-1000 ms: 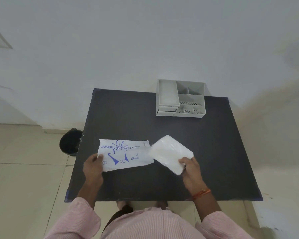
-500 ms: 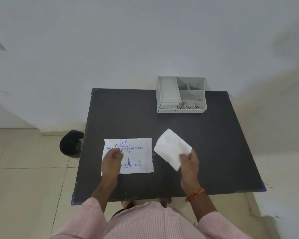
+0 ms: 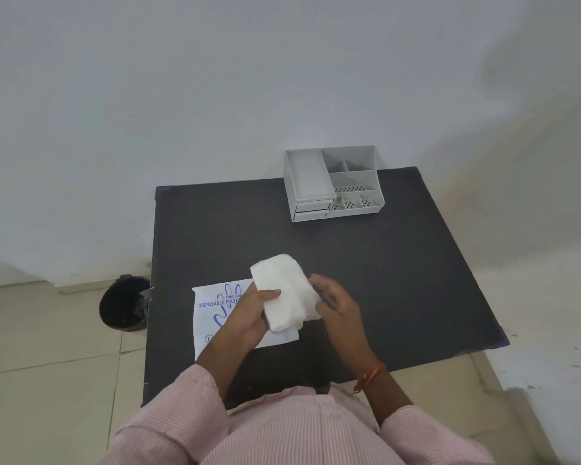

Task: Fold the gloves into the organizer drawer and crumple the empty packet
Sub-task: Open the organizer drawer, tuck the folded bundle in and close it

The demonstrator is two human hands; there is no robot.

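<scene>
Head view: you see both of your hands over the dark table point(image 3: 399, 263), working the white stack of gloves point(image 3: 284, 290).
Progress: the gloves are out of the packet and look partly folded; nothing appears to be in the organizer point(image 3: 332, 182) yet, and its drawers look closed.
Still to do: finish the fold, open a drawer, stow the gloves, then crumple the packet.
Left hand point(image 3: 249, 313): closed on the near left edge of the gloves, thumb on top, forearm crossing the packet.
Right hand point(image 3: 336, 302): on the stack's right side, fingers curled and blurred; you cannot tell whether it grips or only presses the fold.
Gloves: between your two hands, held just above the table.
Packet point(image 3: 212, 310): flat and uncrumpled under your left wrist.
Organizer: well beyond your right hand, at the table's far edge.
Bin point(image 3: 125, 303): on the floor, left of your left hand.
</scene>
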